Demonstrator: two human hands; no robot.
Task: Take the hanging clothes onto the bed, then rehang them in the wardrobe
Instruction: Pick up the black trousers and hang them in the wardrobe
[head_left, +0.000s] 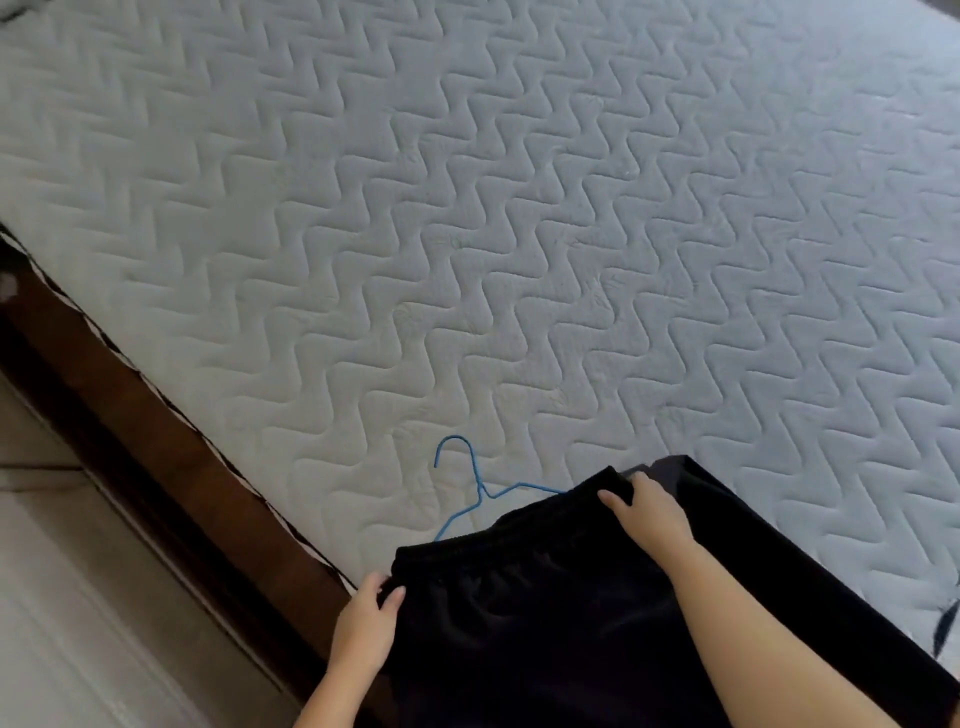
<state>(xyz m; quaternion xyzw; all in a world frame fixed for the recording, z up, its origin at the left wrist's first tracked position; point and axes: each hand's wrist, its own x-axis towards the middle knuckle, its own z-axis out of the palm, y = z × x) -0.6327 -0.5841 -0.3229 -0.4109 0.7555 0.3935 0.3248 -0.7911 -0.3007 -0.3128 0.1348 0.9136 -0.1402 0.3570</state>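
A black garment with an elastic waistband (545, 597) lies at the near edge of the bed's quilted grey mattress (519, 234). My left hand (366, 618) pinches the waistband's left end between thumb and fingers. My right hand (647, 509) grips the waistband's right end, fingers curled over the cloth. A thin blue wire hanger (475, 486) lies on the mattress just beyond the garment, its hook pointing away from me and its lower part hidden under the cloth.
The dark wooden bed frame (171, 457) runs diagonally along the mattress's left side, with pale tiled floor (78, 597) beyond it. A small dark object (945, 623) shows at the right edge of the mattress.
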